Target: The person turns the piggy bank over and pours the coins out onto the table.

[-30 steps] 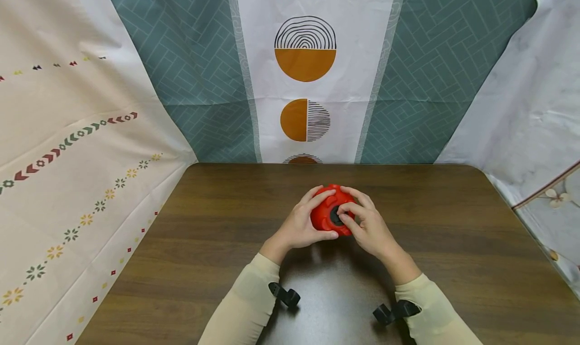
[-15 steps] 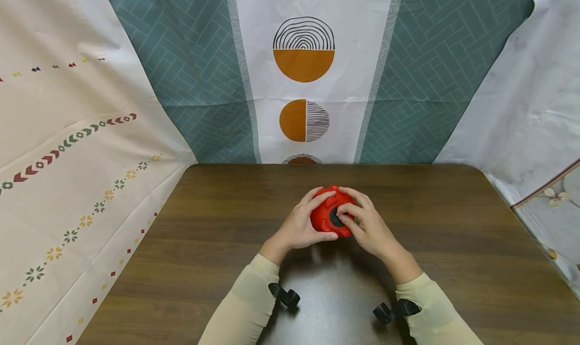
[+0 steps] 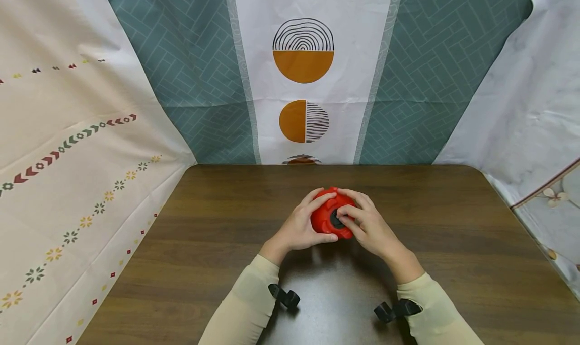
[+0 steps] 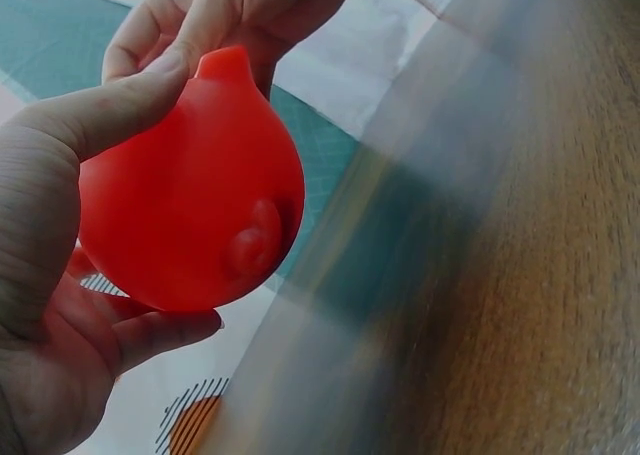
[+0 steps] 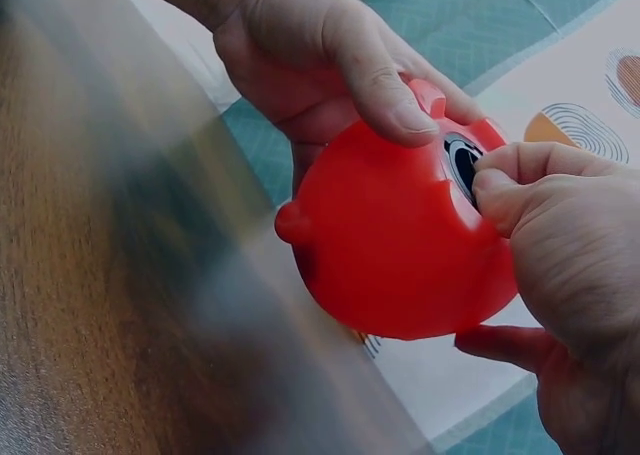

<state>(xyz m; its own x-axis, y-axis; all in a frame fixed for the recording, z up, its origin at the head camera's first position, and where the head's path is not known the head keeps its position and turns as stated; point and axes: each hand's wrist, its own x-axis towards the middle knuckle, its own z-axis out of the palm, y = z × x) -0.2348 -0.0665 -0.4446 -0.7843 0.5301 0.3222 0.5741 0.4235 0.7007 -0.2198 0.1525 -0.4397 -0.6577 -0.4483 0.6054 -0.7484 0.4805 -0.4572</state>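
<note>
Up above the table, a round red piggy bank (image 3: 320, 218) with stubby bumps is held between both hands. Its side with a black stopper (image 3: 336, 220) faces up toward the head camera. My left hand (image 3: 296, 227) grips the bank from the left, thumb along the near side and fingers over the far side. With thumb and index finger, my right hand (image 3: 375, 230) pinches at the stopper, while its other fingers touch the bank's far edge. In the right wrist view the black stopper (image 5: 462, 165) sits in its round hole, partly hidden by the fingertips.
A brown wooden table (image 3: 217, 224) lies beneath the hands. Patterned cloths hang behind it (image 3: 308, 148) and along both sides. Each forearm wears a black wrist camera, on the left (image 3: 284, 295) and on the right (image 3: 396, 311).
Both hands keep the same hold on the bank and stopper. Hands and bank sit very slightly lower in the head view, and the backdrop has shifted a little too.
</note>
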